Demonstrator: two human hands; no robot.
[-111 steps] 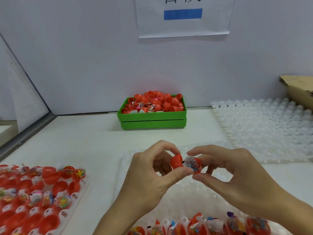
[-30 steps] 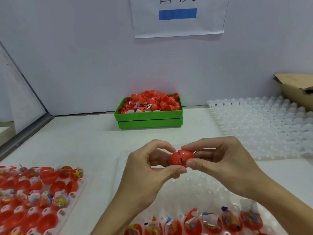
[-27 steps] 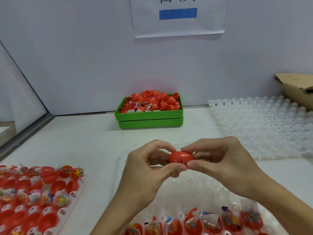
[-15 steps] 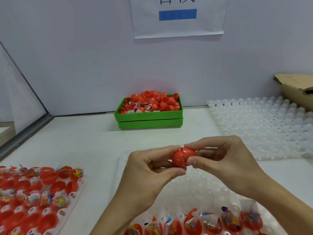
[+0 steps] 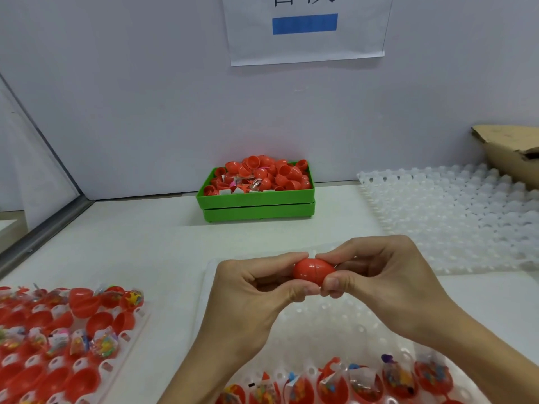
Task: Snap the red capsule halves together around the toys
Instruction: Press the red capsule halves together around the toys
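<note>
Above the clear tray (image 5: 335,319) on the counter (image 5: 140,246), the left hand (image 5: 253,295) and right hand (image 5: 379,275) each pinch one end of the red capsule (image 5: 312,271), whose halves appear joined, a thin seam showing between them.

The white paper sheet (image 5: 306,30) taped to the wall shows cut-off black characters, unreadable, above a plain blue bar (image 5: 304,23).
</note>
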